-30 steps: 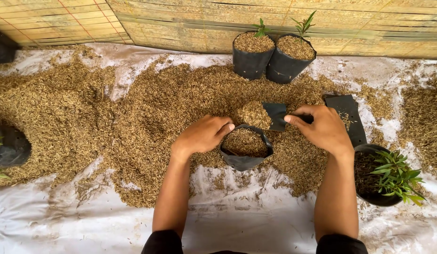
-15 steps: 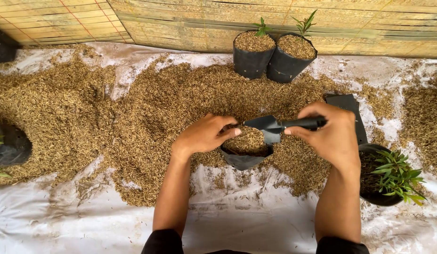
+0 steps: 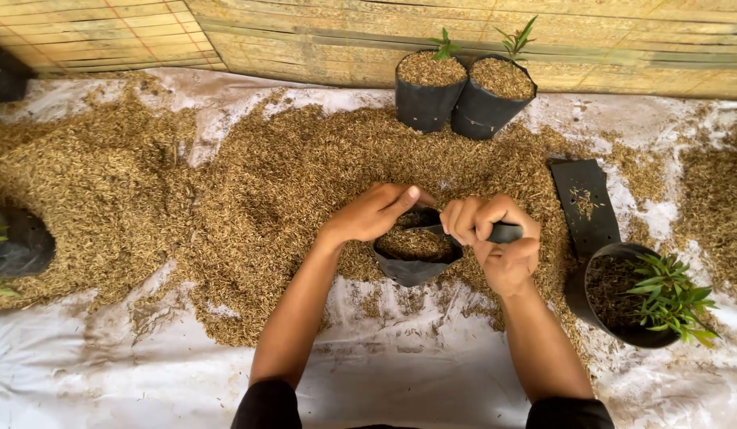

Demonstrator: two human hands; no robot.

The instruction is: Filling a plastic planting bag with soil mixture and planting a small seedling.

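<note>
A small black grow bag (image 3: 412, 270) sits in the brown husk heap (image 3: 305, 175), filled with husk nearly to its rim. My left hand (image 3: 380, 213) rests on the bag's far left rim, holding it open. My right hand (image 3: 495, 242) is fisted around the handle of a black scoop (image 3: 507, 233), whose blade is tipped down into the bag's mouth and mostly hidden behind my fingers.
Two filled black bags with seedlings (image 3: 464, 94) stand at the back against a bamboo wall. A black pot with a leafy plant (image 3: 638, 298) sits at the right, a flat empty black bag (image 3: 587, 205) behind it. Another black bag (image 3: 19, 246) lies at the left. White sheeting (image 3: 384, 373) covers the ground.
My right hand has swung the scoop from beside the bag over its mouth and tipped it down into it. The left hand has stayed on the rim.
</note>
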